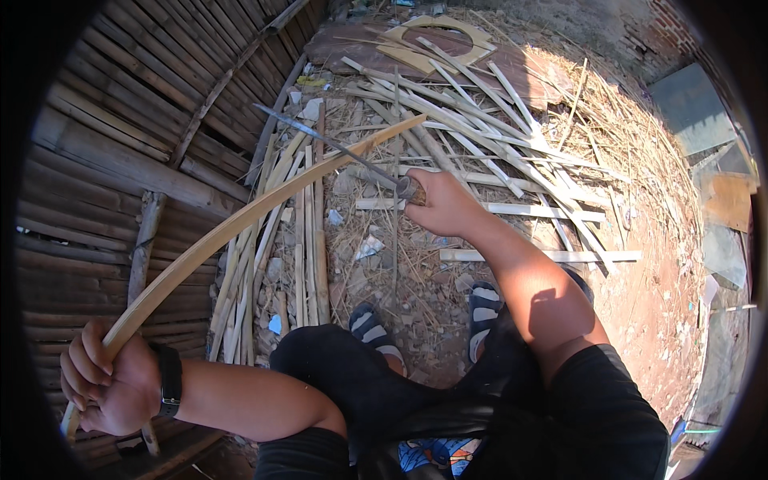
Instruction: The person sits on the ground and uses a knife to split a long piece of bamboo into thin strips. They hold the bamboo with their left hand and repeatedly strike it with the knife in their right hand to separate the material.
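My left hand (118, 386), with a dark watch on its wrist, is closed round the near end of a long split bamboo strip (232, 230). The strip arches up and to the right, away from me. In my right hand (442, 202) is the short handle of a long-bladed knife (290, 122). Its narrow blade points to the far left and crosses the strip toward the strip's far end. Whether the edge bites into the bamboo there I cannot tell. Most of the handle is hidden by my fingers.
Loose bamboo strips (512, 148) lie criss-crossed ahead and to the right. More long strips (310, 240) lie beside the slatted bamboo wall (104, 160) on the left. A ring-shaped wooden piece (480, 38) rests at the back. My sandalled feet stand on littered, rubble-strewn ground.
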A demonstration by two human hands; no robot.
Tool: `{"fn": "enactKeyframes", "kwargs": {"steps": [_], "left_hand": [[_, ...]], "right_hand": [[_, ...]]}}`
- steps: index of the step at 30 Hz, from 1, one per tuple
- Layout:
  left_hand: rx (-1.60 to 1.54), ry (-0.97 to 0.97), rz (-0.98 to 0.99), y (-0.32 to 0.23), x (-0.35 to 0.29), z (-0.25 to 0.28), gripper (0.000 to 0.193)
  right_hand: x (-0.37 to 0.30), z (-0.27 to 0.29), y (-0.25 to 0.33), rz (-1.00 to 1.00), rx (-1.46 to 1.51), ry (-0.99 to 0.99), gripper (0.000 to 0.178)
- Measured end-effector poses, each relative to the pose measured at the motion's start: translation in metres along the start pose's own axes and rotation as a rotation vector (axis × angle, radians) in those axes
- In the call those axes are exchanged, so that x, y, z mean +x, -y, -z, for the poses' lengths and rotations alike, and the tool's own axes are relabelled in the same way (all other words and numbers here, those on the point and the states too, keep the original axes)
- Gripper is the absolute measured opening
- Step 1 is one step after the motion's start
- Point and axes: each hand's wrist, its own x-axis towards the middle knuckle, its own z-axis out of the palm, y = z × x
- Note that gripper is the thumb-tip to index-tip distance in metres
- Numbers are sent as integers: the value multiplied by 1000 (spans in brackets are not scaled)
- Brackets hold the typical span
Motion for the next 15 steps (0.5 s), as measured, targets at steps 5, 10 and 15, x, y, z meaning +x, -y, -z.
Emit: {"fn": "enactKeyframes", "kwargs": {"steps": [5,10,15], "left_hand": [[-52,40,28,-4,-2,1,71],[12,-34,0,0,3,5,68],[40,-125,1,-6,2,11,67]], "right_hand": [[6,-2,-50,-333,-3,-166,45],[-6,-14,19,122,31,-62,46],[1,0,-11,-57,69,-48,44]]}}
